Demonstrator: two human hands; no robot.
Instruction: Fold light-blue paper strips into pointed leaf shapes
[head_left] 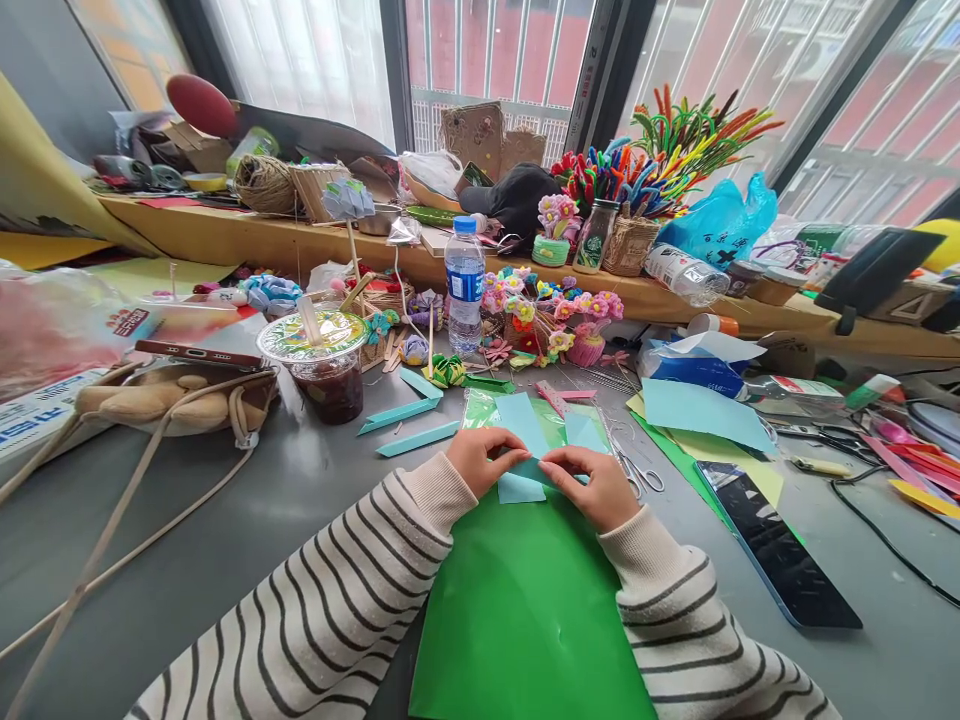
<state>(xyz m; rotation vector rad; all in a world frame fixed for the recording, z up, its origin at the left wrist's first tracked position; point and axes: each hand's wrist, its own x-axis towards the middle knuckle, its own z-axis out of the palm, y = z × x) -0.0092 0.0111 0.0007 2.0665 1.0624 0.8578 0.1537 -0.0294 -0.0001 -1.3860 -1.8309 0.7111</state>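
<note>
Between both hands is a folded strip of light blue paper [534,470]. My left hand [486,460] pinches its left end with thumb and forefinger. On the right end, my right hand [592,485] grips it in the same way. Under them lies a large green sheet [536,610]. More light blue paper pieces [521,420] rest on the green sheet's far part, partly behind the strip. To the left, folded blue strips [416,437] lie on the grey table [315,540]. Scissors [637,470] sit just beyond my right hand.
A lidded cup of dark drink [326,390] stands at left, beside a bag [172,400]. Ahead are a water bottle [465,285] and crocheted flowers [555,310]. On the right lie a phone [776,545], blue paper [701,412] and a black cable [885,540].
</note>
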